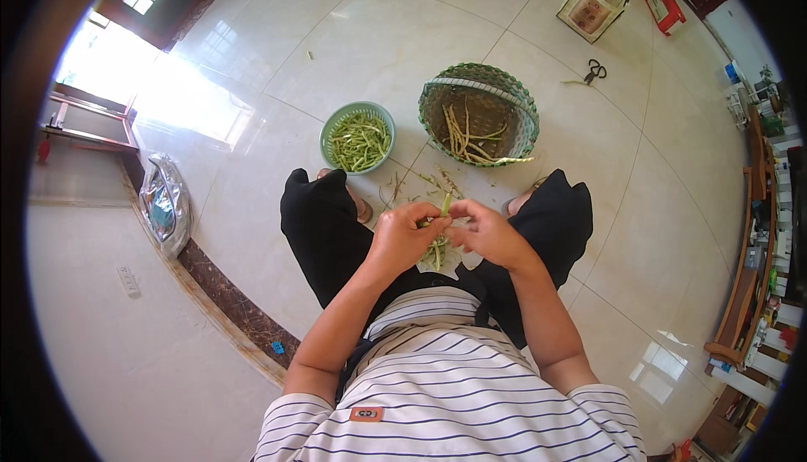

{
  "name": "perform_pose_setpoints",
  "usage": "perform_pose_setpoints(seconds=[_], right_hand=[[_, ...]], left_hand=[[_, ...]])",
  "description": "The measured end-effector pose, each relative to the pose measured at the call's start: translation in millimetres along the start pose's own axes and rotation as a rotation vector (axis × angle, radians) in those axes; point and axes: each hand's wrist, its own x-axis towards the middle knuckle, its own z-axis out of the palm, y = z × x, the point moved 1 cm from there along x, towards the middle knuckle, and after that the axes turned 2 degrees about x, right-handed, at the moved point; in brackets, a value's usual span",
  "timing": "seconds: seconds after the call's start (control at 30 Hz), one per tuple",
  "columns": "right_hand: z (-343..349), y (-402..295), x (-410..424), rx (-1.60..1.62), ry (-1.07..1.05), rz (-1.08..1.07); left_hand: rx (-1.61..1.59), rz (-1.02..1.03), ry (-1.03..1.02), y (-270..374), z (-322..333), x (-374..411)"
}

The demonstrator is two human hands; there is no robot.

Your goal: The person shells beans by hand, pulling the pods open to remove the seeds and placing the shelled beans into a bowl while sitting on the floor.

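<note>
My left hand point(408, 235) pinches a short piece of green bean pod point(446, 203) between thumb and fingers, its tip pointing up. Close against the same piece is my right hand point(488, 232), fingers curled and partly blurred; whether it grips the pod is unclear. Below both hands, bean scraps point(435, 254) lie on the floor between my feet. Ahead on the left, a light green plastic colander point(323, 140) holds many short bean pieces point(359, 141). To its right stands a green and white woven basket point(529, 109) with a handle, containing several long, yellowish-green bean pods point(460, 131).
Black-handled scissors point(594, 72) lie on the tiled floor point(605, 210) beyond the basket. Farther back are a carrier bag point(589, 11) and a red box point(665, 9). A clear plastic package point(165, 203) rests by the left wall. Wooden furniture point(744, 273) lines the right side.
</note>
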Motion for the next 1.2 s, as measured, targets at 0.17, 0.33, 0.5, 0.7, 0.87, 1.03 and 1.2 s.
perform_pose_setpoints(seconds=[0.17, 0.33, 0.5, 0.7, 0.87, 1.03, 1.2], right_hand=[[-1, -40, -23, -0.499, 0.109, -0.369], [-2, -28, -11, -0.748, 0.051, -0.638], [-11, -28, -12, -0.723, 0.024, -0.581], [-16, -21, -4, -0.590, -0.045, -0.551], [-13, -3, -2, 0.035, 0.048, -0.190], [-38, -12, 7, 0.744, 0.238, -0.263], [-47, -10, 0, 0.688, 0.196, -0.156]], left_hand=[[0.300, 0.120, -0.080, -7, 2, 1], [0.391, 0.177, -0.176, -6, 10, 1], [0.168, 0.208, -0.117, 0, -2, -1], [-0.020, 0.017, -0.061, 6, -5, -1], [-0.183, 0.012, -0.102, 4, 0, 4], [0.342, 0.102, -0.438, -30, 16, -3], [0.239, 0.051, -0.204, -34, 12, -9]])
